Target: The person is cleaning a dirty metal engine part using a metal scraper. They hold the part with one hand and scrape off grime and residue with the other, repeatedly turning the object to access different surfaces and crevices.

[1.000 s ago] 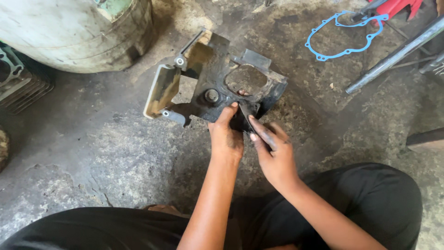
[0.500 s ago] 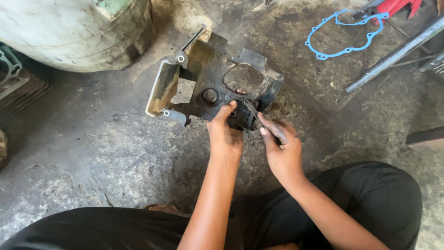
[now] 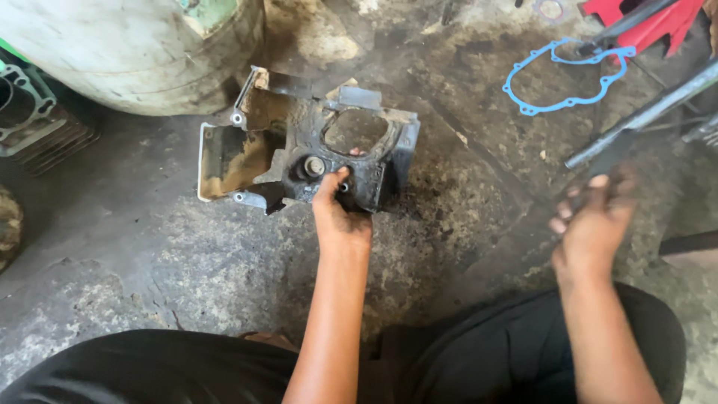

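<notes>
Greasy black metal is the main thing going on: a dirty engine cover point(image 3: 314, 153) with a big round hole in it sits on the stained concrete floor point(image 3: 187, 254), a bit up and left of centre. The left hand point(image 3: 340, 213) has hold of it at the near edge, thumb up on top beside a small round boss, the other fingers wrapped around the rim and showing through the hole on the far side. So that hand is clamped on the cover, fingers curled tight.

The right hand point(image 3: 594, 224) is well off to the right, away from the cover, hanging over the floor. It's motion-blurred, the fingers look loosely curled and a bit spread, and I honestly can't tell whether there's anything small between them.

Stuff around it: a blue gasket point(image 3: 565, 75) lies flat on the floor up at the top right, with a red part point(image 3: 658, 19) just past it in the corner. A long grey metal tube point(image 3: 643, 112) runs diagonally right next to the gasket. A big pale drum point(image 3: 134, 52) stands at the top left, just behind the cover, and a finned cylinder block point(image 3: 34, 120) sits at the left edge beside it. Black trousers point(image 3: 149, 374) fill the bottom of the view.
</notes>
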